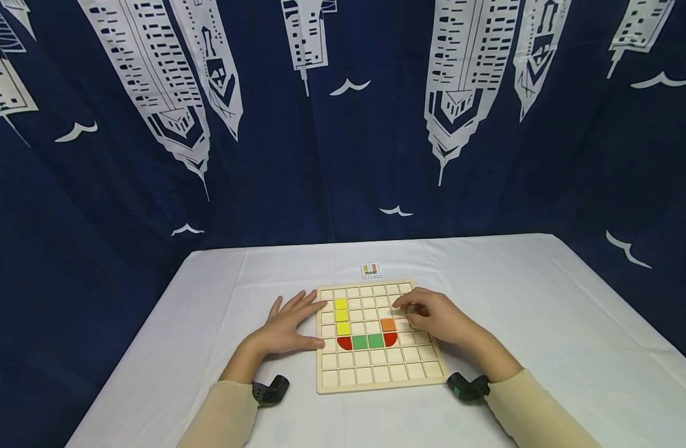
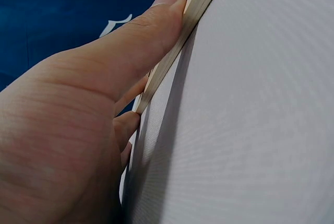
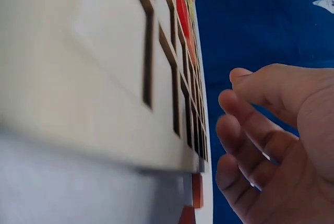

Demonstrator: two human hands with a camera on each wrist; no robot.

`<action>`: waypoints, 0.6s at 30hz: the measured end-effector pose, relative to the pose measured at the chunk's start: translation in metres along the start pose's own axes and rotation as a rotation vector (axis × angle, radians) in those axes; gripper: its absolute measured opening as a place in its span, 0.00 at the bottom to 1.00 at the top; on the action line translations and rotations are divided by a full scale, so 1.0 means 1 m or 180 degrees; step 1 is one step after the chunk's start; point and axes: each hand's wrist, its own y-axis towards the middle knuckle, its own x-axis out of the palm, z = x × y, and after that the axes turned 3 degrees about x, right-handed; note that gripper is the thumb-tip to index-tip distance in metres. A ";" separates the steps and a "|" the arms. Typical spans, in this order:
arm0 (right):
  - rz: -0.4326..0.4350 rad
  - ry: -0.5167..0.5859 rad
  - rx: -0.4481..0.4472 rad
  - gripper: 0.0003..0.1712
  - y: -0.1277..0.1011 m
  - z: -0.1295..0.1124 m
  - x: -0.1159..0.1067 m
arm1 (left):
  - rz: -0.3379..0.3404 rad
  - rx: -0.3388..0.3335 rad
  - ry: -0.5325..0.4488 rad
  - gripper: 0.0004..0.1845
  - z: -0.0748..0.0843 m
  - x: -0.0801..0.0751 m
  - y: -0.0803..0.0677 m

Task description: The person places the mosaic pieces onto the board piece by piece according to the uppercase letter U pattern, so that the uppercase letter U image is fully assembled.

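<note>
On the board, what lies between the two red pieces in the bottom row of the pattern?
Two green squares lie side by side between the red pieces, touching them; the head view shows it.

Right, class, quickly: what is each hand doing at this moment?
Left hand: open, fingers flat, pressing the left edge of the wooden grid board.
Right hand: fingers loosely curled over the board; whether it holds a tile cannot be told.

Pale wooden board [image 1: 376,367] is showing three yellow tiles [image 1: 341,315], red quarter-rounds [image 1: 344,343], two green squares [image 1: 367,341] and one orange tile [image 1: 388,324], white tablecloth [image 1: 544,298] lying under it, navy curtain [image 1: 343,124] at twelve o'clock displaying white skyscrapers.
</note>
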 end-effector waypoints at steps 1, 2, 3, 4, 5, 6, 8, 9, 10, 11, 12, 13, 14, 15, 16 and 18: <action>0.0031 -0.0031 0.0042 0.15 0.000 0.002 -0.001 | -0.0003 0.0001 0.0006 0.48 0.000 0.000 0.000; 0.0059 -0.0057 0.0105 0.16 0.000 0.003 -0.003 | -0.0006 0.0001 0.0013 0.48 0.000 0.000 0.000; 0.0080 -0.0086 0.0150 0.16 0.000 0.005 -0.004 | -0.0009 0.0001 0.0016 0.48 0.000 0.000 0.000; 0.0101 -0.0109 0.0193 0.17 0.001 0.007 -0.005 | -0.0010 -0.0001 0.0018 0.48 0.000 0.000 0.000; 0.0123 -0.0141 0.0227 0.17 0.001 0.008 -0.006 | -0.0011 -0.0002 0.0017 0.48 0.000 0.000 0.000; 0.0142 -0.0164 0.0268 0.18 0.001 0.010 -0.007 | -0.0012 -0.0004 0.0016 0.48 0.000 0.000 0.000; 0.0189 -0.0227 0.0341 0.19 0.001 0.013 -0.009 | -0.0009 -0.0003 0.0009 0.48 0.000 0.000 0.000; 0.0214 -0.0267 0.0373 0.19 0.001 0.015 -0.010 | -0.0007 -0.0002 0.0005 0.48 0.000 0.000 0.000; 0.0235 -0.0306 0.0412 0.20 0.000 0.017 -0.011 | -0.0006 -0.0004 0.0004 0.48 0.000 0.000 0.000; 0.0254 -0.0346 0.0447 0.21 0.000 0.019 -0.012 | -0.0005 -0.0002 0.0003 0.48 0.000 0.000 0.000; 0.0274 -0.0381 0.0481 0.21 0.000 0.020 -0.012 | -0.0005 -0.0004 0.0004 0.48 0.000 0.000 0.000; 0.0295 -0.0424 0.0505 0.22 -0.001 0.022 -0.013 | -0.0006 -0.0006 0.0007 0.48 0.000 0.000 0.000; 0.0313 -0.0467 0.0522 0.23 -0.001 0.024 -0.013 | -0.0008 -0.0007 0.0009 0.48 0.000 0.000 0.000; 0.0326 -0.0490 0.0544 0.24 -0.001 0.025 -0.013 | -0.0004 -0.0009 0.0010 0.48 0.000 0.000 0.000; 0.0336 -0.0502 0.0564 0.25 -0.002 0.027 -0.014 | -0.0001 -0.0009 0.0011 0.48 0.000 0.000 0.000; 0.0357 -0.0528 0.0596 0.26 -0.003 0.029 -0.014 | 0.0002 -0.0014 0.0014 0.48 0.000 0.000 0.000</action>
